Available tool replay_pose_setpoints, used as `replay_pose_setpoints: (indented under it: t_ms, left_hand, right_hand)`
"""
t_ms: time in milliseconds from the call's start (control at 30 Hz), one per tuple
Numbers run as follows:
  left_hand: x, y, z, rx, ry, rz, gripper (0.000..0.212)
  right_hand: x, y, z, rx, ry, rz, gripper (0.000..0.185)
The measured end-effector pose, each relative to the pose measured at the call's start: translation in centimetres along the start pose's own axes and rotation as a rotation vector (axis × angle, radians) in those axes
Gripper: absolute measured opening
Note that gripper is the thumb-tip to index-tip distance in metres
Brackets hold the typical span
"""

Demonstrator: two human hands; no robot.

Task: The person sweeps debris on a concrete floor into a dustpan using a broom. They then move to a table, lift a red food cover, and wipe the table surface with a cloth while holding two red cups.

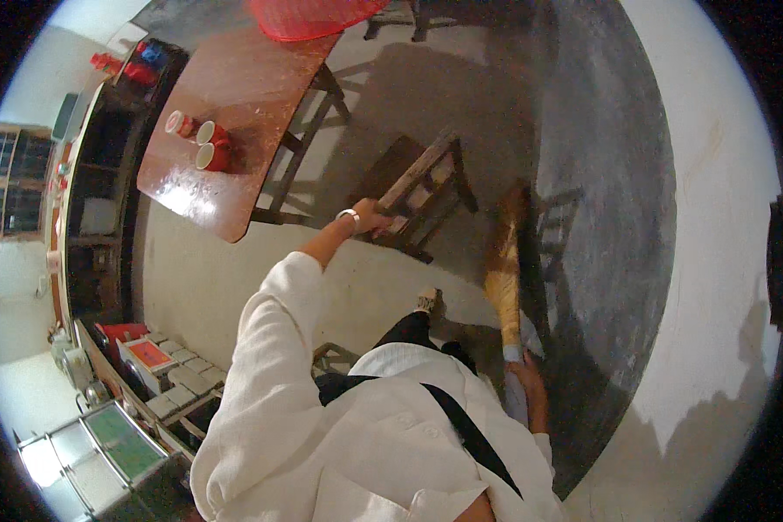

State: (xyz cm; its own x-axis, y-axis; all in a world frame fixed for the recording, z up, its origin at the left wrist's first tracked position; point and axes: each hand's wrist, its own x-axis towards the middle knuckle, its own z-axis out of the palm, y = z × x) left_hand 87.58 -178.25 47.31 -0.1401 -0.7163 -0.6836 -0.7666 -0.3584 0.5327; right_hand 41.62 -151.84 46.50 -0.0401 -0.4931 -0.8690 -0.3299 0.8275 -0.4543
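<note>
My left hand (pixel 372 218) is closed on the near end of a wooden bench (pixel 417 173), which stands on the floor beside the table. My right hand (pixel 532 382) grips the pale wrapped handle of a straw broom (pixel 506 287) low at my right side. The broom's head points away from me, close to the dark lower part of the wall. Where the far tip of the broom touches, I cannot tell in the shadow.
A brown wooden table (pixel 254 85) at the upper left holds red cups (pixel 213 156) and a red mesh cover (pixel 313 16). A dark cabinet (pixel 98 196) stands behind it. Stacked pale blocks (pixel 186 375) and a glass-fronted cabinet (pixel 114 450) are at the lower left. A wall (pixel 711 196) runs along the right.
</note>
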Motion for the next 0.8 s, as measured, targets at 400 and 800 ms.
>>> replay_pose_setpoints:
  t_ms: [400, 800]
  left_hand:
    - [-19.0, -11.6, 2.1, 0.223, -0.053, -0.267, 0.040]
    - [-33.4, -41.0, 17.0, 0.447, -0.097, -0.479, 0.028]
  right_hand:
    - [3.9, 5.2, -4.1, -0.051, -0.026, -0.143, 0.063]
    - [7.6, -6.0, -1.6, -0.151, -0.026, -0.062, 0.064]
